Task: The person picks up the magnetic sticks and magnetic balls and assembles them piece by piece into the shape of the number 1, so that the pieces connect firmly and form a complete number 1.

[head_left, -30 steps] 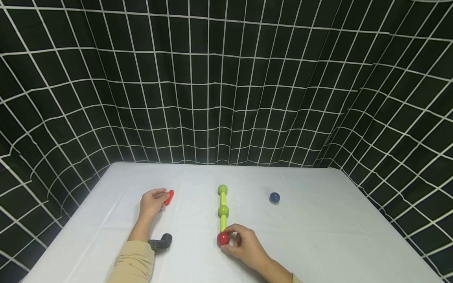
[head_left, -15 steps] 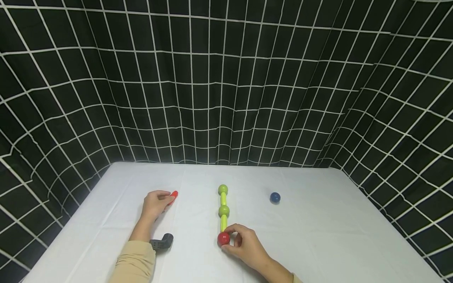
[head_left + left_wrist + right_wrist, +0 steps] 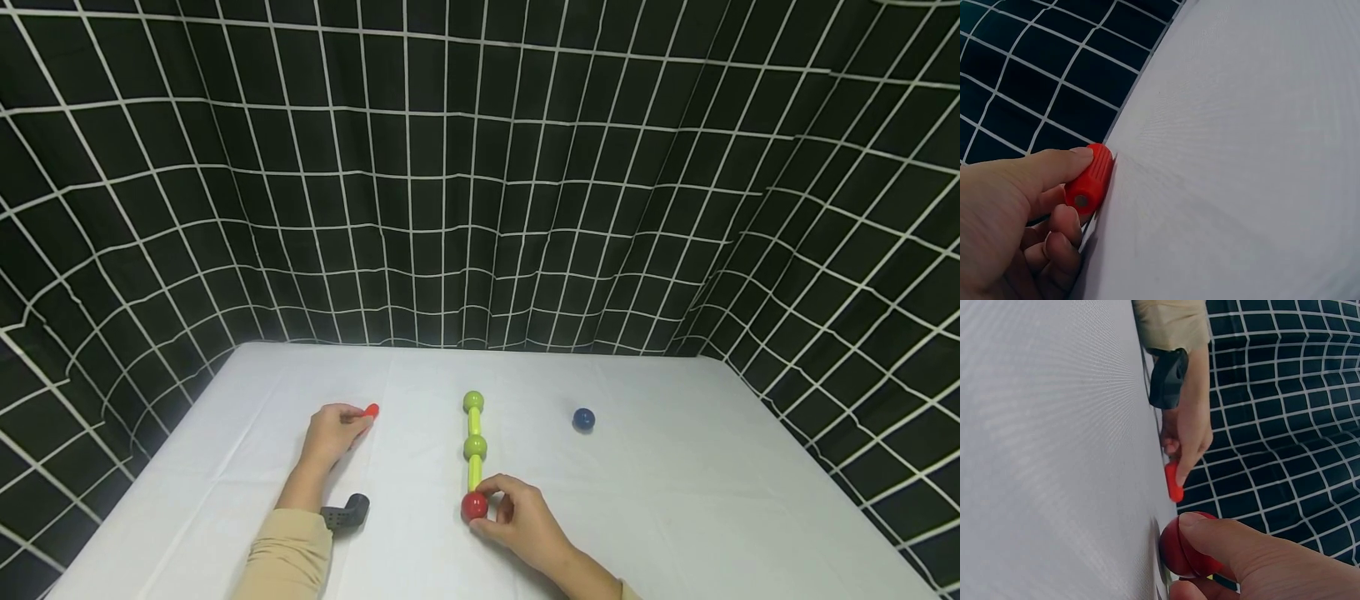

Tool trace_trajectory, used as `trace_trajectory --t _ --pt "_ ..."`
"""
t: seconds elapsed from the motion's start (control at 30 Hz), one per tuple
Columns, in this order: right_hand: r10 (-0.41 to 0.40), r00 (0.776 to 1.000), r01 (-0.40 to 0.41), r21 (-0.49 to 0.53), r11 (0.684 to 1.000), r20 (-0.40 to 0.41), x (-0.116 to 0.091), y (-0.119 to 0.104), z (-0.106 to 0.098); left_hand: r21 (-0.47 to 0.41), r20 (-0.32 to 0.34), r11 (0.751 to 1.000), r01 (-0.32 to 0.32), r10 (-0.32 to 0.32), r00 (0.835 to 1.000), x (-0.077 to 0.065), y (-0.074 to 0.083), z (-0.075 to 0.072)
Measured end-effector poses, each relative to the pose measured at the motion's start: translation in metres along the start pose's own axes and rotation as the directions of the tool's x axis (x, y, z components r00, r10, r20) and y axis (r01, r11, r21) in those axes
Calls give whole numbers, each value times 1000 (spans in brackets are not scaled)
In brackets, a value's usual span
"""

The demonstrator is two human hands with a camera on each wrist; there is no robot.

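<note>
My left hand (image 3: 330,435) pinches a short red magnetic rod (image 3: 1090,181) between thumb and fingers, close over the white table. The rod has ridged sides and a small metal disc in the end facing the left wrist camera. In the head view the hand covers most of it. A straight chain lies mid-table: a far green ball (image 3: 473,402), a yellow-green rod (image 3: 474,422), a second green ball (image 3: 475,447), another such rod (image 3: 475,472) and a red ball (image 3: 474,506) at the near end. Thumb and fingers of my right hand (image 3: 522,523) grip that red ball.
A dark blue ball (image 3: 583,419) sits alone to the right of the chain. A black wrist camera mount (image 3: 347,512) sticks out from the left forearm. White cloth covers the table (image 3: 712,467); a black curtain with a white grid (image 3: 465,200) stands behind it and along both sides.
My left hand has moved slightly right, turning the red rod so that less of it shows in the head view. My right hand and the chain have stayed put.
</note>
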State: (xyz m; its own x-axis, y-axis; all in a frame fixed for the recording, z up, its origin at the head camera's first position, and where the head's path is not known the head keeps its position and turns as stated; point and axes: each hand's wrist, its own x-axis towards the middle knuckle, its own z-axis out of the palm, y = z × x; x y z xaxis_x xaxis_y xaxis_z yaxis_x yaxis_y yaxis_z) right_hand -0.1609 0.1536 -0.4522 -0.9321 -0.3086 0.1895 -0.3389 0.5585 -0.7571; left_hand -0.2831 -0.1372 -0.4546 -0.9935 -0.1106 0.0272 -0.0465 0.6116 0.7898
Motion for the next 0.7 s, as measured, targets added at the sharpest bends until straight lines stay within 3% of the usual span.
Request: trace_trajectory --t 0.2,0.33,0.53,0.7 --pt "-8 1000 8 -1 1000 0 0 0 -1 78 18 997 -18 17 1000 -2 4 0" --pt "-10 1000 10 -1 1000 -2 0 0 -2 82 17 996 -33 32 999 -2 5 0" --pt "-12 1000 12 9 1000 1 -1 0 -1 9 21 1000 -2 2 1000 -2 6 0" --pt "-25 1000 25 5 1000 -9 -1 -1 -1 -89 52 994 68 -64 997 -1 5 0"
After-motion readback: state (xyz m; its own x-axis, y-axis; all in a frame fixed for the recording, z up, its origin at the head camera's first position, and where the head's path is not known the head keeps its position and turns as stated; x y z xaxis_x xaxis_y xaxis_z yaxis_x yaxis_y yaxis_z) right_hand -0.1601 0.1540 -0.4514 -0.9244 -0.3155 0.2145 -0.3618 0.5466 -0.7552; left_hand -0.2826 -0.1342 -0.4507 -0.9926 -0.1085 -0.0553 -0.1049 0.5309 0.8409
